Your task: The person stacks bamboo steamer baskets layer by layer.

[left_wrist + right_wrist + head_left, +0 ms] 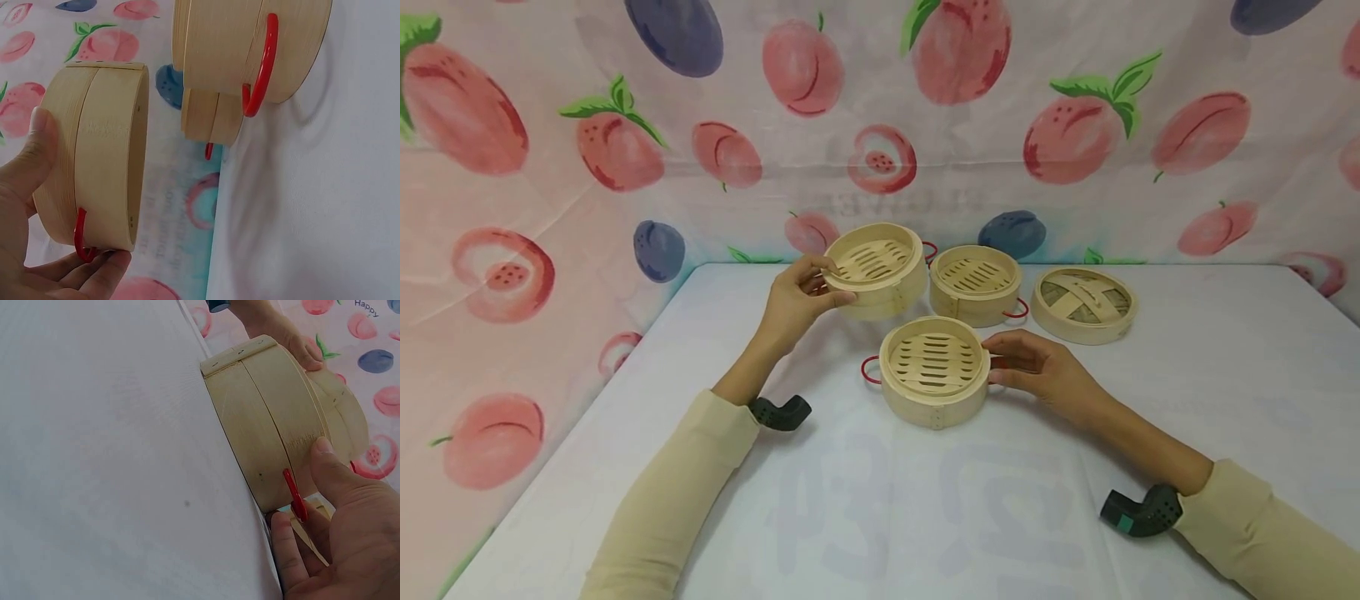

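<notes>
My left hand (792,304) grips a round bamboo steamer basket (887,296) by its left side, thumb at the wall. This basket is tilted and raised above the table; its red handle (80,234) and open underside edge show in the left wrist view. A second steamer basket (935,406) sits upright on the table in front, slatted floor visible. With thumb and fingers, my right hand (1048,372) holds its right side, around the red handle (294,494) seen in the right wrist view. The other red handle (869,370) sticks out to the left.
Behind the front basket stands a third steamer basket (973,304) with a red handle at its right. A woven bamboo lid (1086,321) lies to its right. A white cloth covers the table (880,517). Fruit-printed cloth (955,158) hangs along the back and left.
</notes>
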`<state>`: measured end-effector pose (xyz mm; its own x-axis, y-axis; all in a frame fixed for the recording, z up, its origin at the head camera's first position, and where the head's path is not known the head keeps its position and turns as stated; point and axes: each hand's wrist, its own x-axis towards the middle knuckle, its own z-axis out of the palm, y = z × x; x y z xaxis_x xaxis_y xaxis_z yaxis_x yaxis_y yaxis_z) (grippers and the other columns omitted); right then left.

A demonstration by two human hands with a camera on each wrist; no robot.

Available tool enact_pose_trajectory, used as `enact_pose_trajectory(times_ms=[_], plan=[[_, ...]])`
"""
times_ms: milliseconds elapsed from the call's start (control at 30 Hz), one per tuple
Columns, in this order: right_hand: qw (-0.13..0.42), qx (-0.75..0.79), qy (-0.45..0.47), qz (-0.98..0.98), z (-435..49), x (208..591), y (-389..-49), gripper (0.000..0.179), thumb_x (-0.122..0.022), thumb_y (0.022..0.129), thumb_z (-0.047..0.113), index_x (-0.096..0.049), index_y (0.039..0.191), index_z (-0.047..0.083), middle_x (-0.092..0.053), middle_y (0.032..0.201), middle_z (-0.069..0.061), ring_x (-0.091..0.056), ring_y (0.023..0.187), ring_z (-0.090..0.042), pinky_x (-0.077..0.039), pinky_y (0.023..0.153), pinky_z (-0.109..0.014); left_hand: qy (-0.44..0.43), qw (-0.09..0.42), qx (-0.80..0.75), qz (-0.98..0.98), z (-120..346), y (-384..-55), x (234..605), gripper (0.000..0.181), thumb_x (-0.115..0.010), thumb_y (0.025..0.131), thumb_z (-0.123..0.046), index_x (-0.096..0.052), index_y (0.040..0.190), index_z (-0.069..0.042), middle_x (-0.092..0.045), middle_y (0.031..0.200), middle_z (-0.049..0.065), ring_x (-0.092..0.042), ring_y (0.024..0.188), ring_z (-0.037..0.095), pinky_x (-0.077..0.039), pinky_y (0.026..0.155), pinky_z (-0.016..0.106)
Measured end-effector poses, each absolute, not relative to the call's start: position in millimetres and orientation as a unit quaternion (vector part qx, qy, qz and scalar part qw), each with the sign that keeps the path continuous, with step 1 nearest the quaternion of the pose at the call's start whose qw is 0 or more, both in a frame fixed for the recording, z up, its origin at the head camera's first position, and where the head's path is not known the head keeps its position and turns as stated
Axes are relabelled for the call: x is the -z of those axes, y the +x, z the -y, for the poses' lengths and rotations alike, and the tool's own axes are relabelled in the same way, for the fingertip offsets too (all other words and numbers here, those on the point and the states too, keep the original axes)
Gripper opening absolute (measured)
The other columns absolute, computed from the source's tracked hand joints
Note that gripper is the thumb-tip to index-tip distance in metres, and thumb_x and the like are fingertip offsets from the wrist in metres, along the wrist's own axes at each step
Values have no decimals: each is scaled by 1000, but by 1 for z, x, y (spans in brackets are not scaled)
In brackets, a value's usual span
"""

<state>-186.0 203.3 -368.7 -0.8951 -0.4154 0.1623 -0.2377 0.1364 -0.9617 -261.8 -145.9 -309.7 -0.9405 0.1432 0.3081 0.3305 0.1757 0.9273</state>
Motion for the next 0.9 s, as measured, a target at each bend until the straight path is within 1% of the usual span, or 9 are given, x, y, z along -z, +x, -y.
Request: enact_pose_trajectory(times_ms=[167,433,633,900], plan=[[70,620,-220,-750,-203,369,-186,45,-70,87,9,-54,129,4,-57,127,-11,-58,114,-21,-51,87,-32,-163,81,622,761,145,-257,308,41,-82,74,-6,-59,108,-4,-61,111,9,-60,99,15,-49,82,23],[72,616,-216,-754,-203,369,-186,45,-70,88,10,-53,130,4,-57,127,-12,-58,114,-20,-51,87,-31,-170,57,634,753,141,-249,303,39,-82,74,-5,-58,105,-7,-61,109,9,-59,91,15,-51,76,23],[74,611,-211,-760,-204,369,-185,45,-70,88,13,-54,130,6,-56,127,-12,-57,114,-21,-51,87,-31,-184,40,628,755,140,-243,305,41,-82,75,-7,-57,107,-5,-60,113,10,-57,93,17,-50,79,24],[74,612,-216,-757,-203,370,-185,45,-70,88,12,-54,130,6,-56,127,-12,-57,115,-22,-51,87,-32,-210,30,632,745,138,-239,309,38,-81,74,-3,-57,103,-3,-60,113,11,-60,95,19,-52,80,27]])
